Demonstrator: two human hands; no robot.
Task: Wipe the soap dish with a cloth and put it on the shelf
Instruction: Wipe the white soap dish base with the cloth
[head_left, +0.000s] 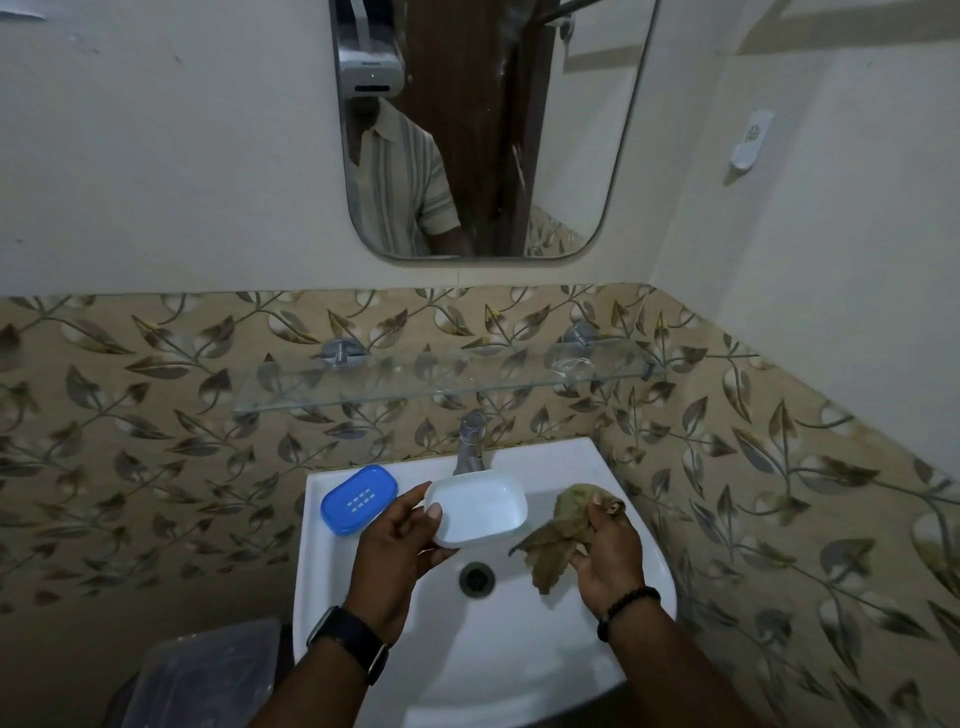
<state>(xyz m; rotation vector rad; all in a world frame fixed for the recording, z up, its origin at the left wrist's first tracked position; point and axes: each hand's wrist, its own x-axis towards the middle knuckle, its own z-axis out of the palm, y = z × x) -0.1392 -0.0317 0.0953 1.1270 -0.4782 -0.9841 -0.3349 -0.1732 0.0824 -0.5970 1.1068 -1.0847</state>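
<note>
My left hand (400, 540) grips the white soap dish base (480, 512) by its left end, holding it open side up over the white sink (545, 670). My right hand (608, 551) grips a crumpled olive-brown cloth (558, 530) just right of the dish, apart from it. The blue perforated soap dish insert (358, 500) lies on the sink's back left corner. A glass shelf (447, 376) is fixed to the leaf-patterned tiles above the tap, with nothing on it.
A chrome tap (470, 441) stands behind the dish, and the drain (476, 578) lies below it. A mirror (488, 130) hangs above the shelf. A clear plastic box (208, 675) sits at the lower left. The right wall carries a white hook (748, 143).
</note>
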